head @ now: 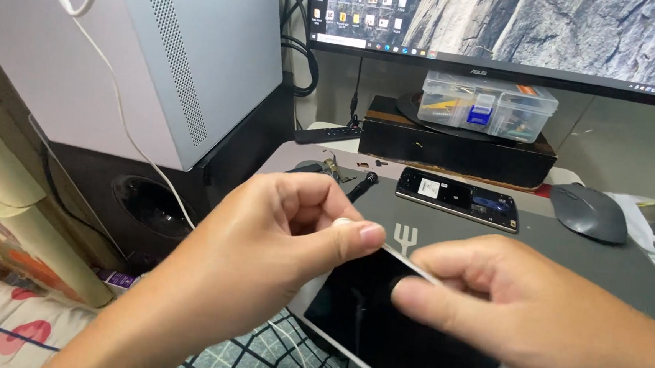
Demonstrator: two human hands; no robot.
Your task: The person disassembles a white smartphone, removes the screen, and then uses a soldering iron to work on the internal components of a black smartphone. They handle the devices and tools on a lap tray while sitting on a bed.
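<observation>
Both hands work at picture centre: left hand and right hand pinch a thin white strip between thumbs and forefingers, above a dark-screened tablet on the grey surface, opened phone at 12 o'clock, mouse at 2 o'clock.

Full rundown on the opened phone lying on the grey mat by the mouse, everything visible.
The opened phone is a dark, slim rectangle lying flat on the grey mat, long side running left-right, slightly angled. Its back is off, so the insides show: a white label patch left of centre, a blue patch and a small yellow spot toward the right end. Nothing touches it; neither hand is on it. The grey mouse sits just to its right.
</observation>
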